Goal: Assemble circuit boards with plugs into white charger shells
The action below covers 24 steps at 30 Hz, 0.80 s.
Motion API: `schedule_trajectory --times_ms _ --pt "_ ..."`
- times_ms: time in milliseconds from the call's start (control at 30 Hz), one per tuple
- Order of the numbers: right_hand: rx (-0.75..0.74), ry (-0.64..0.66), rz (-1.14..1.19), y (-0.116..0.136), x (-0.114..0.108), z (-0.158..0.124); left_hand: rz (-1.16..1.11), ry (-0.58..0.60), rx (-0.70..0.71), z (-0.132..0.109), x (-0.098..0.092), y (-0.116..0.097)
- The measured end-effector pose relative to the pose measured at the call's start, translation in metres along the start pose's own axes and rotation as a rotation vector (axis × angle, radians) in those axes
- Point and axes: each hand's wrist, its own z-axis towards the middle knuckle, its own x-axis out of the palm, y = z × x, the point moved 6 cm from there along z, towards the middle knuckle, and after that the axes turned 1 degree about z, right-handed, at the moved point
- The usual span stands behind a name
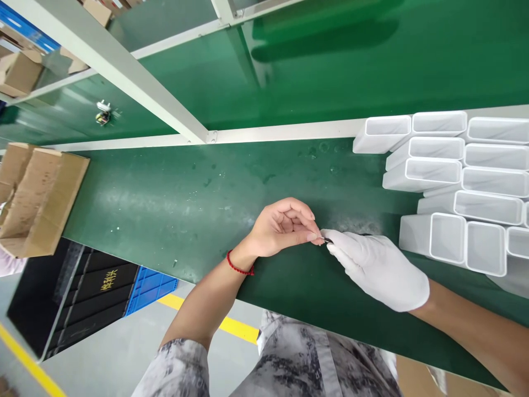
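Over the green tabletop (165, 215), my two hands meet fingertip to fingertip. My left hand (287, 226) is bare, with a red bracelet (239, 267) at the wrist. Its thumb and forefinger are pinched on the pale end of a tiny slim piece with a dark part (328, 240). My right hand (376, 267) wears a white glove, and its fingers are closed on the dark end of that same piece. The piece is too small to tell its kind, and the fingertips partly hide it.
Several translucent white rectangular containers (433, 171) stand in rows on the right. An open cardboard box (53, 204) sits at the left end, above a black crate (88, 303) and a blue crate (149, 286). A pale metal post (124, 71) rises at the table's back edge.
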Motion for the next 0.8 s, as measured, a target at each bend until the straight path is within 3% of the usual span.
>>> schedule_trajectory --times_ms 433,600,800 --pt "0.056 -0.059 -0.024 -0.004 0.000 -0.003 0.032 -0.062 -0.062 0.000 -0.003 0.004" --pt "0.096 -0.068 -0.006 -0.004 -0.001 -0.001 -0.001 -0.146 0.018 0.003 -0.008 -0.001" --pt "0.094 -0.060 -0.044 -0.004 -0.001 -0.001 -0.045 -0.148 0.052 0.007 -0.008 -0.007"
